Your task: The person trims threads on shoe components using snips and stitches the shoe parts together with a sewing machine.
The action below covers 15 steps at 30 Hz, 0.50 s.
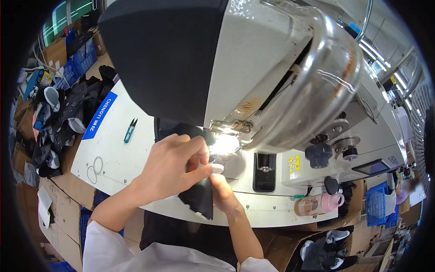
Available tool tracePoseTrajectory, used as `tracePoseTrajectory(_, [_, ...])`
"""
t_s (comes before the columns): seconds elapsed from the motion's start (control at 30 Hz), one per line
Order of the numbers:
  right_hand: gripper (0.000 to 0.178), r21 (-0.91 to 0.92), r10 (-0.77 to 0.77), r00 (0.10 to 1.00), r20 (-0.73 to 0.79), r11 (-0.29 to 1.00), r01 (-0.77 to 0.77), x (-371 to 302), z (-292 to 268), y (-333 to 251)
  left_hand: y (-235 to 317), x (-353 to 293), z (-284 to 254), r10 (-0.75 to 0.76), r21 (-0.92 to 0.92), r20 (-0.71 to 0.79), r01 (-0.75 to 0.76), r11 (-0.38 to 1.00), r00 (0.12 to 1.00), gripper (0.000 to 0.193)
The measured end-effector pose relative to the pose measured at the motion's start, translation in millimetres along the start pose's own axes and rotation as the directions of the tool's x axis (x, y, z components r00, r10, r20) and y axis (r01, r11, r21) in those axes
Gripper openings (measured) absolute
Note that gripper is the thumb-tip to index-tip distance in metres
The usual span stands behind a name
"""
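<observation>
My left hand [170,165] pinches a black fabric piece [199,197] close under the head of a large white sewing machine [281,81], right beside the bright needle light [225,144]. My right hand [223,192] grips the same black piece from below and to the right, fingers closed on it. The fabric hangs down over the front edge of the white work table [118,149]. The needle itself is hidden by glare and by my fingers.
Green-handled thread snips [130,130] lie on the table at the left. A heap of black and white shoe-upper pieces [63,122] sits further left. A pink bottle [317,204] lies at the table's right edge. Blue crates and cardboard boxes surround the table.
</observation>
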State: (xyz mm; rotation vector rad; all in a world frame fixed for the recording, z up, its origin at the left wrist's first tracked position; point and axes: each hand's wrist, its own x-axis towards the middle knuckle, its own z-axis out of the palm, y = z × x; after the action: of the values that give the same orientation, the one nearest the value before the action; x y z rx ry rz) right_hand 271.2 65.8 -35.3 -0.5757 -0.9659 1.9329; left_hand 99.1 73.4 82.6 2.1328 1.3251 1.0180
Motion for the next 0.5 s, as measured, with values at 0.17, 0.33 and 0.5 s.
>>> tracePoseTrajectory(0.17, [0.036,-0.462,-0.103,0.978,-0.184,0.887,0.007,-27,18,-22,-5,13,5,-0.151,0.198,0.095,0.13,0.971,0.984,0.04])
tracePoseTrajectory(0.33, [0.039,-0.639,-0.179,0.974,-0.137,0.768,0.051,-29,27,-37,-11,21,10,-0.107,0.243,0.035,0.096,0.965,0.994,0.036])
tracePoseTrajectory(0.5, [0.039,-0.446,-0.116,0.981,-0.153,0.894,0.036,-28,21,-35,-16,20,10,-0.131,0.032,0.083,0.129,0.991,0.988,0.024])
